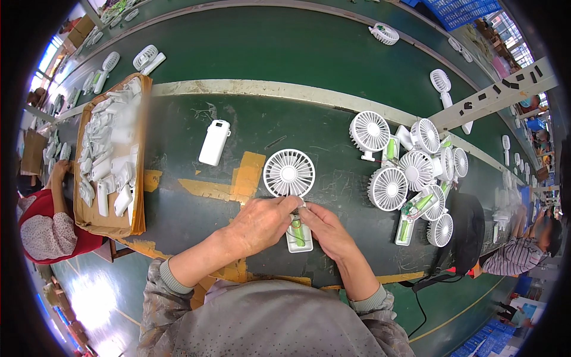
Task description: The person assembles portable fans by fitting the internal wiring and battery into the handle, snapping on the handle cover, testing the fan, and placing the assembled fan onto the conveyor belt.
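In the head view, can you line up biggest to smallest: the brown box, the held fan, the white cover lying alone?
Largest: brown box
Middle: held fan
Smallest: white cover lying alone

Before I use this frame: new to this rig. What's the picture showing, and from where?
There's no robot, just a person's bare hands. A fisheye camera on their head looks down, so straight edges bend. The left hand and right hand meet at the neck of a white fan; exactly what they pinch is too small to tell. Its open handle shows a green part. On the dark bench lie a white shell, a carton of white pieces and, rightward, clustered fans.
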{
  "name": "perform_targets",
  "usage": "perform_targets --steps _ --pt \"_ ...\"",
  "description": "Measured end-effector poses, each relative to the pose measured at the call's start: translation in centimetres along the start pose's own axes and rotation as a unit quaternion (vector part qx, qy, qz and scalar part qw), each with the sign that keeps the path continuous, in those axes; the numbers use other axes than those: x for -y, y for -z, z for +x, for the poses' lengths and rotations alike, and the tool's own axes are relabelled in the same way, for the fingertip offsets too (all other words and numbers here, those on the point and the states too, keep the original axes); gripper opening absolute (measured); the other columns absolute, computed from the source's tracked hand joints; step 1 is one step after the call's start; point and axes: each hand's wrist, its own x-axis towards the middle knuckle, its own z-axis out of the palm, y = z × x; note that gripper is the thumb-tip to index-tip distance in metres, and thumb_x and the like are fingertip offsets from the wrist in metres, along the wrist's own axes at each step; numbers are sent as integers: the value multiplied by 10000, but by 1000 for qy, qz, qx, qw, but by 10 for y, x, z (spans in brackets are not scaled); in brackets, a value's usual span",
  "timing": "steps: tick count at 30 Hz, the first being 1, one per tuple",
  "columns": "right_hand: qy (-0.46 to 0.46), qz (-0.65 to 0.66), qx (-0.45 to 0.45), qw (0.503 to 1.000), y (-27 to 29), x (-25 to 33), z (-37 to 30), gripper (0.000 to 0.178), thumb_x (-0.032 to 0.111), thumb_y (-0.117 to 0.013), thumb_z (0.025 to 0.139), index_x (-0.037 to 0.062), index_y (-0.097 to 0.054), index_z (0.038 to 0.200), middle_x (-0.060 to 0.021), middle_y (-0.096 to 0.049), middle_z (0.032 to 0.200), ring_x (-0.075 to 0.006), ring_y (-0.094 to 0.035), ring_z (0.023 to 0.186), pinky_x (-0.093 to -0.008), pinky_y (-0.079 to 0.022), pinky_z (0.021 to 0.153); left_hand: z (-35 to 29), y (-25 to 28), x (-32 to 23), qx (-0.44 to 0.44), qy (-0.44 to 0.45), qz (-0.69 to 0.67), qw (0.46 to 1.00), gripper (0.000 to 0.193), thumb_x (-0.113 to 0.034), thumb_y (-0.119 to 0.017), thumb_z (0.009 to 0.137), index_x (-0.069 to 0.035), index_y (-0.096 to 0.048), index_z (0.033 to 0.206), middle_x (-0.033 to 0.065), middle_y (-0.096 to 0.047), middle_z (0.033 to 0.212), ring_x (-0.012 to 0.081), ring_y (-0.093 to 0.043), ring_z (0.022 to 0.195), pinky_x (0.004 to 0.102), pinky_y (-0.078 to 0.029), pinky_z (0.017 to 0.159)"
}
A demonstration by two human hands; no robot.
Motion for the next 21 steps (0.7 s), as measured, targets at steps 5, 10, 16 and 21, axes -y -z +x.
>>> perform_targets --steps 5,10,16,21 --pt "53 -4 -27 998 -4 -6 5 260 186 -461 958 -14 -538 1105 -43 -595 982 -87 -554 873 -229 -466 770 -14 -3 5 -70 -23 -23 997 266 -1 -597 751 -32 -565 1013 132 -612 841 326 -613 713 393 -508 608" --pt "70 1 -30 997 -10 -7 4 262 179 -439 964 -26 -542 1090 -75 -613 995 -102 -570 868 -234 -472 771 -29 -14 3 -82 -55 -4 995 247 -14 -621 735 -40 -611 981 85 -591 888 282 -609 761 373 -506 626" --pt "78 23 -26 996 -13 -14 5 260 163 -433 963 -37 -532 1096 -103 -620 1010 -129 -594 879 -250 -485 778 -35 -23 5 -87 32 -96 991 174 -30 -622 763 -33 -638 937 113 -604 890 294 -608 796 369 -500 671" --pt "82 38 -36 995 -11 -15 4 283 169 -427 963 -49 -507 1125 -157 -615 1049 -210 -610 957 -307 -507 820 -32 14 19 -175 33 14 984 314 -75 -649 744 -40 -589 1050 139 -601 963 336 -596 839 391 -501 718"
